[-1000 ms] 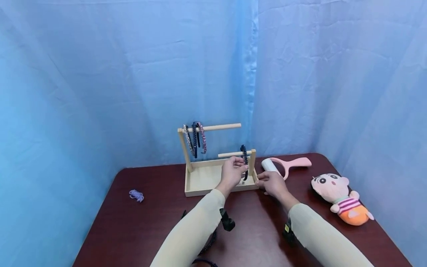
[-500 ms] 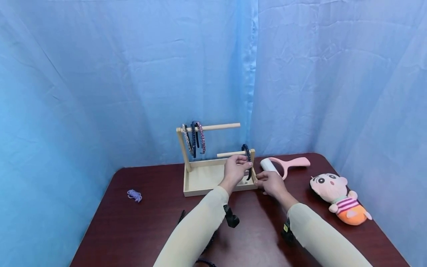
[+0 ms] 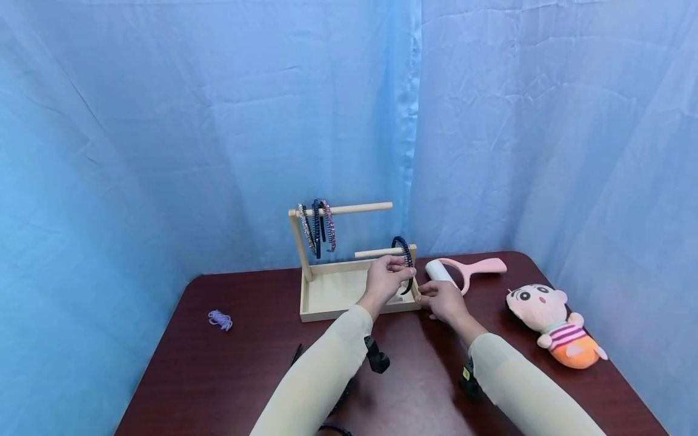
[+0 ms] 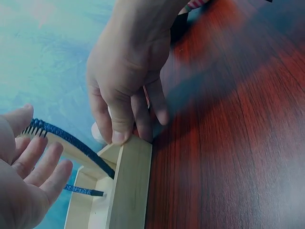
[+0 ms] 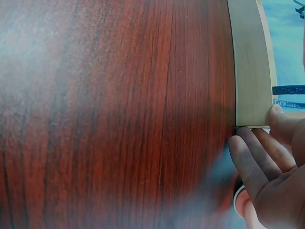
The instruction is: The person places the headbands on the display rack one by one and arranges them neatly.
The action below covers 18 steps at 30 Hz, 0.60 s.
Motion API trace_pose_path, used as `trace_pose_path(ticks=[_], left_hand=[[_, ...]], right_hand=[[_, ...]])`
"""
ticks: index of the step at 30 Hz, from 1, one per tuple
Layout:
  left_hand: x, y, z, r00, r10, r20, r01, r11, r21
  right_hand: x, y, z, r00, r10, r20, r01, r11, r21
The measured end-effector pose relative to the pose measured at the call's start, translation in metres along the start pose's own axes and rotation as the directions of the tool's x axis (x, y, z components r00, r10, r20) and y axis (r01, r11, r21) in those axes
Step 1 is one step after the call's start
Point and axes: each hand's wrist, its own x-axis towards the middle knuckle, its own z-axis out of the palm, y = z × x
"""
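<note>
My left hand [image 3: 383, 280] pinches a dark blue toothed headband [image 4: 78, 144] between thumb and fingers. The headband loops over the short lower bar [image 3: 371, 253] of a pale wooden stand [image 3: 327, 315], close to the bar's post at the right end. Both ends of the headband hang down over the stand's tray in the left wrist view. At the tray's right front corner, my right hand [image 3: 444, 300] grips the wood, thumb on the rim [image 5: 274, 117] and fingers against the outer side. Several headbands [image 3: 318, 227], one silvery and one pink, hang at the left of the upper bar [image 3: 365, 208].
Right of the stand lie a white roller [image 3: 440, 270] and a pink-handled object [image 3: 485, 265]. A plush doll [image 3: 564, 330] lies at the table's right side, a bundle of purple cord [image 3: 220, 320] at the left. More dark headbands [image 3: 335, 429] are partly hidden below my left sleeve.
My left hand has shifted right, and the headband has slid along the lower bar toward its post. The right hand keeps its hold on the tray corner.
</note>
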Motion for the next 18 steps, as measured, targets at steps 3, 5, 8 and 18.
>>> trace_pose_path(ticks=[3, 5, 8, 18], left_hand=[[-0.003, -0.003, -0.006, 1.000, 0.012, 0.010, -0.013, 0.999, 0.048], [-0.006, -0.004, -0.012, 1.000, 0.027, 0.015, -0.028, 0.997, 0.067], [-0.013, -0.005, -0.025, 0.999, 0.045, 0.029, -0.047, 0.996, 0.082], [-0.058, 0.000, -0.092, 0.986, 0.125, 0.108, -0.134, 0.988, 0.082]], right_hand=[[0.001, 0.000, 0.001, 1.000, 0.001, -0.001, -0.001, 1.000, 0.009], [0.001, 0.000, 0.002, 1.000, 0.003, 0.000, -0.003, 1.000, 0.015], [0.002, 0.000, 0.002, 1.000, 0.007, 0.010, -0.008, 1.000, 0.025], [0.002, 0.001, -0.001, 0.999, 0.017, 0.031, -0.018, 0.999, 0.027]])
